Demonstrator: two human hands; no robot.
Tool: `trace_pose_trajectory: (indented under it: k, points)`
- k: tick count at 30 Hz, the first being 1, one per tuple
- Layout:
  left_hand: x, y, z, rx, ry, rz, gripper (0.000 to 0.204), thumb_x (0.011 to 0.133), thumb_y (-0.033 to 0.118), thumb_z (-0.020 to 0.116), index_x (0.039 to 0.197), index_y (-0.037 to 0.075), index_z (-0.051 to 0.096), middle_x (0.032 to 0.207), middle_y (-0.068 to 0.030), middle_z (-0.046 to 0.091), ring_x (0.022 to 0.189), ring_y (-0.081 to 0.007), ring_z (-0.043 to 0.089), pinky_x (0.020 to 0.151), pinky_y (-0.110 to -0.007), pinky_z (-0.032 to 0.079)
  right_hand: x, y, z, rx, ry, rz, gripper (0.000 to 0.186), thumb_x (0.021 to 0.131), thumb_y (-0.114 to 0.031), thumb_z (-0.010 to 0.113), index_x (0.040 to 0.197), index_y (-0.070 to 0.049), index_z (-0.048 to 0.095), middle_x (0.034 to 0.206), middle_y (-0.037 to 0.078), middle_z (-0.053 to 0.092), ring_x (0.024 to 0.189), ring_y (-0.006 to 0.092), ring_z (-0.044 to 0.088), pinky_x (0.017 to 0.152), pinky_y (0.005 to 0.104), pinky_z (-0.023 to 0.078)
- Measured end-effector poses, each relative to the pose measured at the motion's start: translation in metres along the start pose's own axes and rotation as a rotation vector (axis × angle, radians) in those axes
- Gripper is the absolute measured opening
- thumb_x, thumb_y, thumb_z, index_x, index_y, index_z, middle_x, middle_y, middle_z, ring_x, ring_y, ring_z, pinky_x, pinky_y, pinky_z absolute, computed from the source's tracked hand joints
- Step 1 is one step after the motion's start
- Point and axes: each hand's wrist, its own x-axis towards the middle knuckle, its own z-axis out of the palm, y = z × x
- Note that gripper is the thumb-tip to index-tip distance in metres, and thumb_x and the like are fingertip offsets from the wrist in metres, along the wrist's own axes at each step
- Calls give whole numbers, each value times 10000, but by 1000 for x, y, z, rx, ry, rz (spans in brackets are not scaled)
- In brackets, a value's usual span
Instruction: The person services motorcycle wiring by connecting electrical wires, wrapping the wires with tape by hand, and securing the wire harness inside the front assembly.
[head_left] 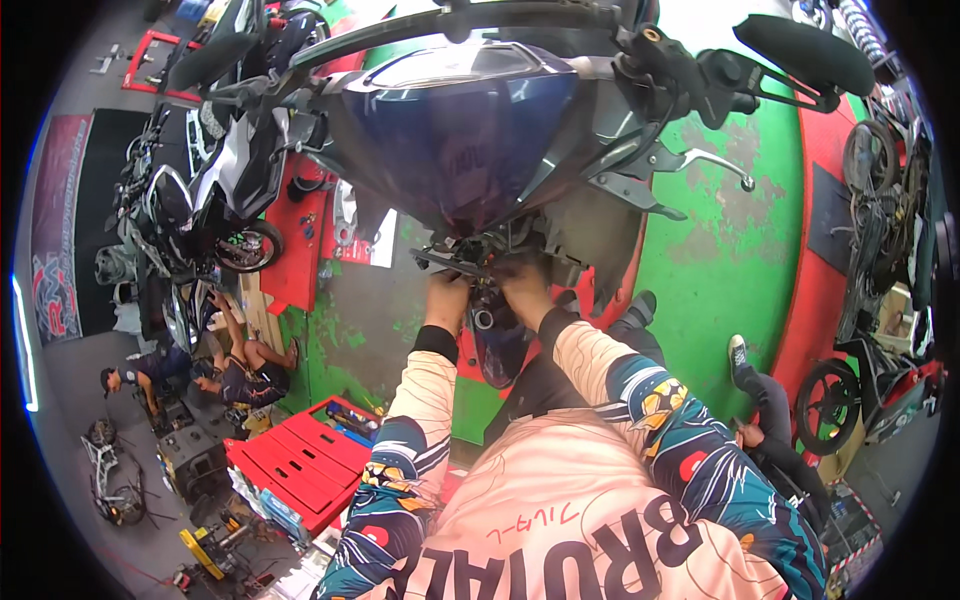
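Note:
A motorcycle's dark blue front fairing [450, 130] fills the upper middle, with handlebar and levers around it. Beneath it, my left hand [447, 292] reaches into a cluster of black bracket parts and wiring [465, 245], touching or very near it. My right hand [522, 288] is in the same cluster, a little to the right. The fingers of both hands are lost in shadow among the parts, so their grip cannot be made out. A black front fender [495, 360] shows below and between my forearms.
Other motorcycles [210, 190] line both sides. Two co-workers [250, 375] crouch at the left. Another person's dark-trousered leg [760, 400] is at the right. A red tool cart [300, 455] stands at the lower left. Red platform edges [815, 250] border the green floor [710, 260].

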Motion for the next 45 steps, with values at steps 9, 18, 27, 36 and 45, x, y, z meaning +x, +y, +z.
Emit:
trace_pose_trajectory:
  k: [9, 18, 27, 36, 45]
  points:
    - [-16, 28, -2, -366, -7, -345, 100, 876, 24, 552, 948, 41, 619, 785, -37, 636, 631, -135, 598, 494, -282, 456, 0, 10, 0, 40, -39, -3, 233, 875, -166, 664, 1013, 17, 707, 870, 91, 703, 779, 167, 619, 728, 316, 471]
    - [-20, 31, 5, -622, -38, -396, 183, 851, 156, 719, 951, 23, 644, 809, -40, 644, 653, -142, 608, 537, -303, 478, 4, -1, -12, 171, -61, 278, 175, 869, -67, 620, 1027, -13, 676, 902, 53, 670, 806, 169, 590, 743, 329, 465]
    - [-26, 36, 8, -634, -126, -422, 246, 861, 156, 726, 1080, 90, 633, 968, -39, 678, 890, -184, 659, 727, -347, 554, 14, 10, -36, -136, -170, 109, 286, 849, -45, 626, 1134, -52, 645, 1051, 34, 657, 931, 173, 601, 832, 316, 469]
    - [-2, -24, 55, -228, 237, -121, 414, 700, 405, 782, 812, 11, 721, 807, -210, 694, 809, -391, 672, 731, -448, 529, 21, 19, -49, -430, -277, -128, 303, 886, -80, 569, 1185, -52, 614, 1129, 46, 634, 981, 180, 599, 854, 320, 481]
    - [-12, -16, 56, -427, 249, -137, 326, 718, 300, 795, 746, -14, 710, 727, -171, 691, 674, -288, 683, 655, -416, 546, 11, -17, -48, -1065, -367, -335, 394, 819, 112, 503, 1188, 13, 597, 1117, 238, 656, 1086, 369, 626, 921, 407, 481]
